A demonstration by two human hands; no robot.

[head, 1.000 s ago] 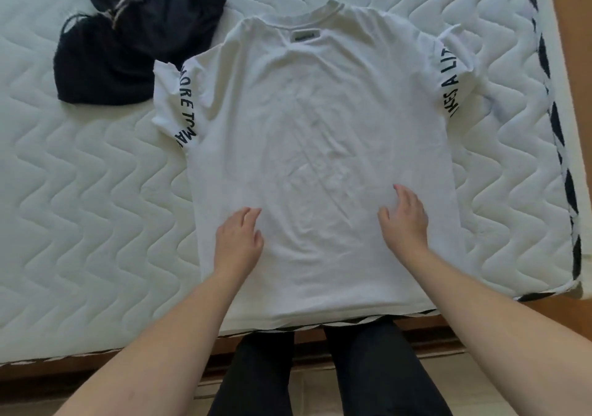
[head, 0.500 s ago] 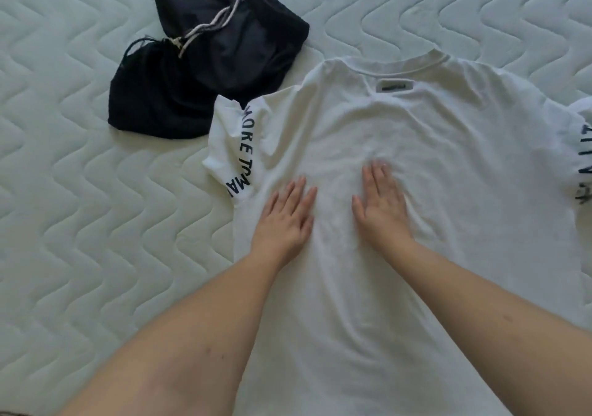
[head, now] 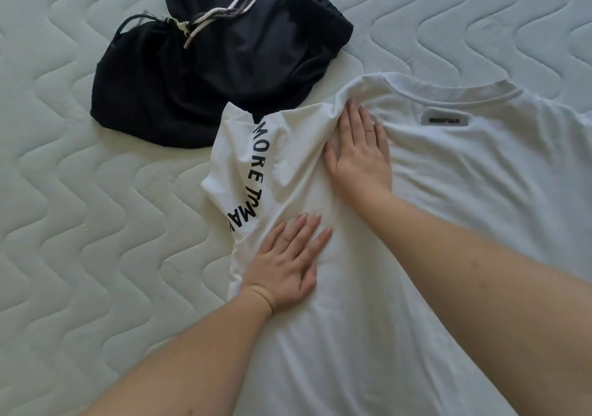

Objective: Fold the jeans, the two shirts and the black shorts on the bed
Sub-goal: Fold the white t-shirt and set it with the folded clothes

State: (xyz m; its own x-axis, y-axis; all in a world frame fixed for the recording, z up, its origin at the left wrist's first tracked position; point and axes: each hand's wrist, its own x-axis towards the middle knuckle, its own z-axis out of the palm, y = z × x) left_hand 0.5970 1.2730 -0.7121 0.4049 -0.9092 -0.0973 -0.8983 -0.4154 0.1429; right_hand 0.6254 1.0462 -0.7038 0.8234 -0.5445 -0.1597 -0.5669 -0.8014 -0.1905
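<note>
Quilted mattress – we're pressing both flat hands, left hand and right hand, smoothing the white shirt; sleeve fold's probably next.

I count one white cotton T-shirt with black sleeve lettering, on the right. One pair of crumpled black shorts with a pale drawcord, far left. One white quilted mattress. Two bare hands: left hand, right hand.

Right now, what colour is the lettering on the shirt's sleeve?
Black lettering on the white shirt, clearest in the head view.
</note>
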